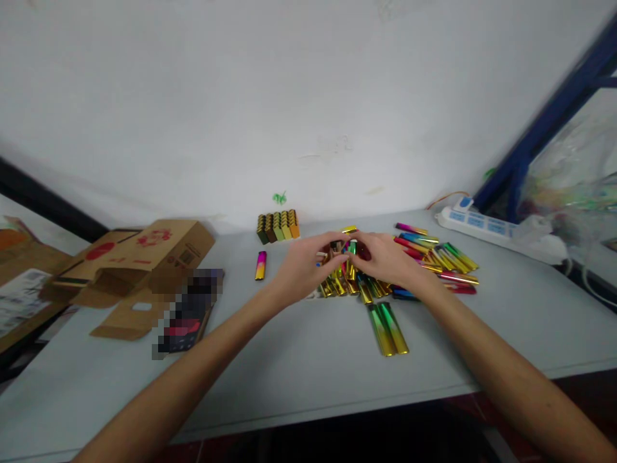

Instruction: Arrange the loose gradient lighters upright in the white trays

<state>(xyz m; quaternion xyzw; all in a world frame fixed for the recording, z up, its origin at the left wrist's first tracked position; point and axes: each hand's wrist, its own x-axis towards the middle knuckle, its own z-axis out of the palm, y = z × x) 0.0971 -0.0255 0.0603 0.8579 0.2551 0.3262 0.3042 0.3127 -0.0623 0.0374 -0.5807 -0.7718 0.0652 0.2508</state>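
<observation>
My left hand [308, 262] and my right hand [388, 257] meet over a pile of shiny gradient-coloured lighters [340, 283]. Thumbs and index fingertips of both hands close in on a green and purple lighter [353, 247]; the fingers partly cover it, and the exact grip is hard to see. In front of the pile, two green-and-gold lighters [388, 329] lie side by side. A single pink-and-yellow lighter [261, 265] lies left of my left hand. Against the wall, a block of lighters [278, 226] stands upright in tight rows.
More lighters [450, 257] are scattered to the right. A white power strip [499, 231] runs along the table's right back. An open cardboard box [159, 247] and a pixelated dark item [190, 315] lie on the left. Blue metal framing [554, 103] rises at right.
</observation>
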